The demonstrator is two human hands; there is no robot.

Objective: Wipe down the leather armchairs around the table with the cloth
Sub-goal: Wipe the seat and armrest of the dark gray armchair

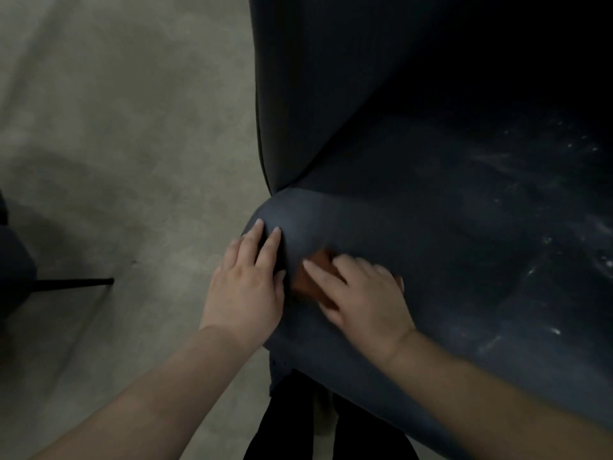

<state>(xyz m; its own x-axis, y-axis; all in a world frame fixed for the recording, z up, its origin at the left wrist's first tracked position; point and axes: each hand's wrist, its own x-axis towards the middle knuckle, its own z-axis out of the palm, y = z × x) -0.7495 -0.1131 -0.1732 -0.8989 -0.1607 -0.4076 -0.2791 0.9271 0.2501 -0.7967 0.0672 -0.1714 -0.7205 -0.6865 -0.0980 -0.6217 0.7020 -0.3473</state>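
— Head view looks down on two bare hands at the front corner of a dark leather armchair [431, 227]. What is the right hand [368, 293] doing?

— It lies palm-down on an orange-brown cloth [315, 277], fingers stretched out flat and a little spread, pressing the cloth onto the rounded front edge of the seat. Most of the cloth is hidden under the palm; only a part shows past the fingers, toward the left hand.

— And the left hand [247, 283]?

— Just beside the right one, touching the same rounded corner of the seat. Its fingers are straight and slightly apart, resting on the leather, holding nothing.

— What lies around them?

— Beyond the right hand the seat carries pale streaks and specks. Ahead of both hands rises the chair's back. Left of the left hand is grey floor [116, 144], with a thin black chair leg [73, 283] further left. Below the hands, dark trouser legs [298, 423] show.
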